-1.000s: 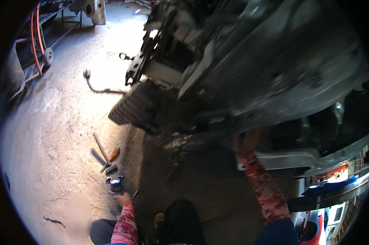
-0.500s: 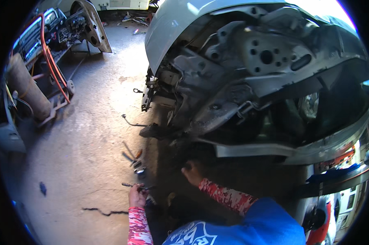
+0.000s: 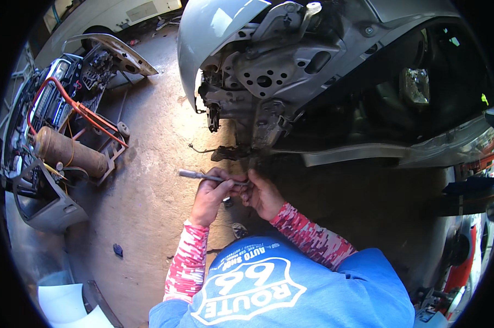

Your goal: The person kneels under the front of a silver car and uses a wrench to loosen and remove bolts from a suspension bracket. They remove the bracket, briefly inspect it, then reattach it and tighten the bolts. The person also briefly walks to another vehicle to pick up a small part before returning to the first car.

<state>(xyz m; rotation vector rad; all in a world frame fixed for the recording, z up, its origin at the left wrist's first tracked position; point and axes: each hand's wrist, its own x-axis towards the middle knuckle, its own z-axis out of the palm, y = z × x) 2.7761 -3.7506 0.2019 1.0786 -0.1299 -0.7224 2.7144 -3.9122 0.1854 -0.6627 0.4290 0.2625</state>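
My left hand (image 3: pixel 206 198) is closed around a slim metal socket tool (image 3: pixel 189 174), whose thicker, socket-like end sticks out to the left. At the tool's other end my right hand (image 3: pixel 264 198) is closed, its fingertips meeting those of the left. Exactly how the fingers grip that end is partly hidden. Both hands are in front of a grey car body (image 3: pixel 307 65) with its metal structure exposed. Just beyond them, a dark part (image 3: pixel 230 152) with a thin bent rod sits low at the car's lower corner.
On the left, a red-framed hand cart (image 3: pixel 83 109) carries a rusty cylinder (image 3: pixel 74 153). A loose door frame (image 3: pixel 55 210) and a detached panel (image 3: pixel 115 52) are nearby. A small dark object (image 3: pixel 118 250) lies on the concrete floor. The car's sill (image 3: pixel 356 153) runs to the right.
My left hand has risen from near the floor with the socket tool. My right hand has come from the car's shadowed underside to meet it. The view has shifted.
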